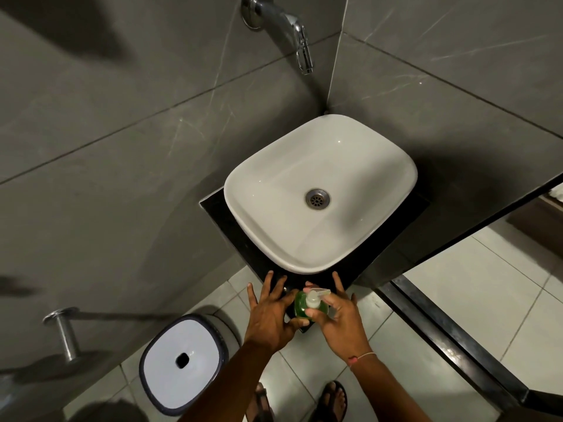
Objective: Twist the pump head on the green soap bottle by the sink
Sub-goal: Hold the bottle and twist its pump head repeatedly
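Note:
A small green soap bottle [301,304] with a white pump head [313,298] stands on the front corner of the black counter [231,233], just in front of the white sink [320,193]. My right hand [338,315] pinches the pump head between thumb and fingers, nozzle pointing right. My left hand [271,312] lies against the bottle's left side, thumb under its body, fingers spread over the counter edge. The lower part of the bottle is hidden by my hands.
A chrome tap [292,32] juts from the grey tiled wall above the sink. A white-lidded bin [182,363] stands on the floor at the lower left, beside a metal wall bar [65,333]. My sandalled feet [332,403] are on pale floor tiles.

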Available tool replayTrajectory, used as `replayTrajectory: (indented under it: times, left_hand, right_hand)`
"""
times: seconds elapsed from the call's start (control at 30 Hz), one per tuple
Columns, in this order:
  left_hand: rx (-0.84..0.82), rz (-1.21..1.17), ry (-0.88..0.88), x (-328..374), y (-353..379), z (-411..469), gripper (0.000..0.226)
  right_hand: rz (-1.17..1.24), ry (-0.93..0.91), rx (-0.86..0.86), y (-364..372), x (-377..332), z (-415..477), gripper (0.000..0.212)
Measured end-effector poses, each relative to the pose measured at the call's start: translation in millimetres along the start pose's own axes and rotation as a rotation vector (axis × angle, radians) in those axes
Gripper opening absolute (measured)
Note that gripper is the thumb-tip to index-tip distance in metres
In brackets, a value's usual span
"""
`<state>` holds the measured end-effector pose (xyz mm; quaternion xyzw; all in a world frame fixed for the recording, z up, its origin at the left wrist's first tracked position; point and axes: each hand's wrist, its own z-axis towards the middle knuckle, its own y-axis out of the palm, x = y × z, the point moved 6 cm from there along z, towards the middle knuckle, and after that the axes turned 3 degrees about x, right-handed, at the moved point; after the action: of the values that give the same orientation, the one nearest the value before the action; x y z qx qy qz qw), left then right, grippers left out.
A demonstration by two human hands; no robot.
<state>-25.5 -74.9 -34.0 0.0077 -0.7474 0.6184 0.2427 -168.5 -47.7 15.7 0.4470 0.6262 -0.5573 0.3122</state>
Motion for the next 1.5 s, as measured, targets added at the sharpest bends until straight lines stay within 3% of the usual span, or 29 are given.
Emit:
replayTrajectory:
  times: [0.17, 0.4, 0.47, 0.77, 1.07, 1.23, 1.37, 1.5]
  left_hand:
    - [0.005, -0.001, -0.001, 0, 0, 0, 0.069]
    - [-0.001, 0.015, -0.01, -1, 3, -1, 0.065]
    - [-0.012, 0.023, -0.006, -1, 2, 0, 0.07]
    - [-0.014, 0.003, 0.003, -2, 2, 1, 0.077]
    - [-0.031, 0.019, -0.017, -2, 3, 0, 0.069]
    - [-0.015, 0.004, -0.005, 0, 0, 0, 0.083]
    - [-0.02, -0.002, -0.014, -1, 1, 0, 0.07]
    - [-0.02, 0.007, -0.008, -2, 2, 0, 0.07]
  right_hand:
    - [-0.023, 0.004, -0.064, -4, 2, 2, 0.054]
    - [-0.139, -0.009, 0.397, -4, -5, -24, 0.039]
    - [-0.093, -0.019, 0.445, -3, -5, -24, 0.04]
    - [-0.134, -0.053, 0.167, -3, 7, -12, 0.063]
    - [-0.064, -0.012, 0.427, -2, -7, -22, 0.038]
    - [-0.036, -0.043, 0.406, -4, -9, -25, 0.042]
    - [0.004, 0.016, 0.359, -5, 0, -27, 0.053]
    - [-0.037, -0.03, 0.363, -5, 0, -25, 0.039]
